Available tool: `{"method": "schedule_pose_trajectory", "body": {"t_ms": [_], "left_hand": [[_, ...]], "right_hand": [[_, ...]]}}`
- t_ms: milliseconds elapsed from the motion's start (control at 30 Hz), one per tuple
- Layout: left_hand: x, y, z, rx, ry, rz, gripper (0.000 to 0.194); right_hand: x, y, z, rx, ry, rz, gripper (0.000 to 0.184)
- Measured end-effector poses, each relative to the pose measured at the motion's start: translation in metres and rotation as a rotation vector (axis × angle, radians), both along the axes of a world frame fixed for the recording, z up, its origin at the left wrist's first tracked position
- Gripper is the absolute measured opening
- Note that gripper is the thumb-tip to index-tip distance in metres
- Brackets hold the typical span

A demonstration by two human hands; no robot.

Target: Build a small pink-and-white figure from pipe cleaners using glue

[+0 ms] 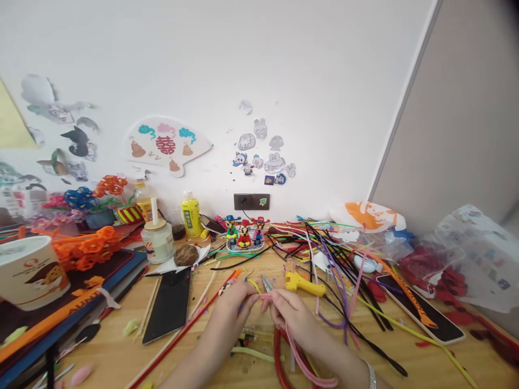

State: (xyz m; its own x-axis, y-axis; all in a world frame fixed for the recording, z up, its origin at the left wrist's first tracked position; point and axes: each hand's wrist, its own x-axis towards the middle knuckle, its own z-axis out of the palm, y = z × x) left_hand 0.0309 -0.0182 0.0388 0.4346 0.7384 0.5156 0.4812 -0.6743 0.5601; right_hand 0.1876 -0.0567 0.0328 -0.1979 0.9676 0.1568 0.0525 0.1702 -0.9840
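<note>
Both hands meet low in the middle of the wooden desk (121,356). My left hand (233,313) is closed, its fingertips pinching one end of a pink pipe cleaner (302,364). My right hand (290,313) is also closed on the same pink pipe cleaner, which trails down and right past my wrist. A red pipe cleaner (277,351) loops under my right hand. Small metal pliers (266,283) lie just beyond my fingertips. A yellow glue gun (304,284) lies to their right.
A heap of coloured pipe cleaners (332,254) spreads over the right half. A black phone (168,305) lies at left, a second dark phone (421,310) at right. A paper cup (28,270), orange pipe-cleaner flowers (91,246), bottles and small figurines (243,233) stand at the back.
</note>
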Motion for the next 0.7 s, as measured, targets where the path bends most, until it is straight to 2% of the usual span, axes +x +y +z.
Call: {"method": "schedule_pose_trajectory", "body": {"t_ms": [67,133,267,333,467,533,633,700], "left_hand": [[0.002,-0.002,-0.003,0.007,-0.015,-0.021,0.022],[0.004,-0.004,-0.005,-0.004,-0.034,-0.026,0.023],[0.008,-0.007,-0.007,-0.115,-0.121,0.021,0.023],[0.011,-0.008,-0.006,-0.284,-0.205,0.027,0.025],[0.016,-0.007,-0.006,-0.746,-0.5,-0.081,0.031],[0.016,-0.005,-0.007,-0.864,-0.645,-0.058,0.031],[0.014,-0.001,-0.009,-0.876,-0.752,0.069,0.04],[0.013,0.001,-0.01,-0.867,-0.801,0.107,0.046]], "right_hand": [[-0.001,0.002,-0.005,0.053,0.025,-0.044,0.04],[-0.001,0.004,-0.009,0.13,-0.039,-0.079,0.035],[-0.002,0.004,-0.013,0.375,-0.362,-0.18,0.023],[-0.002,0.003,-0.015,0.517,-0.558,-0.229,0.021],[-0.001,0.002,-0.02,0.715,-0.887,-0.31,0.024],[-0.001,0.003,-0.021,0.747,-0.968,-0.326,0.024],[-0.001,0.004,-0.019,0.688,-0.944,-0.295,0.019],[-0.001,0.004,-0.017,0.628,-0.864,-0.248,0.017]]}}
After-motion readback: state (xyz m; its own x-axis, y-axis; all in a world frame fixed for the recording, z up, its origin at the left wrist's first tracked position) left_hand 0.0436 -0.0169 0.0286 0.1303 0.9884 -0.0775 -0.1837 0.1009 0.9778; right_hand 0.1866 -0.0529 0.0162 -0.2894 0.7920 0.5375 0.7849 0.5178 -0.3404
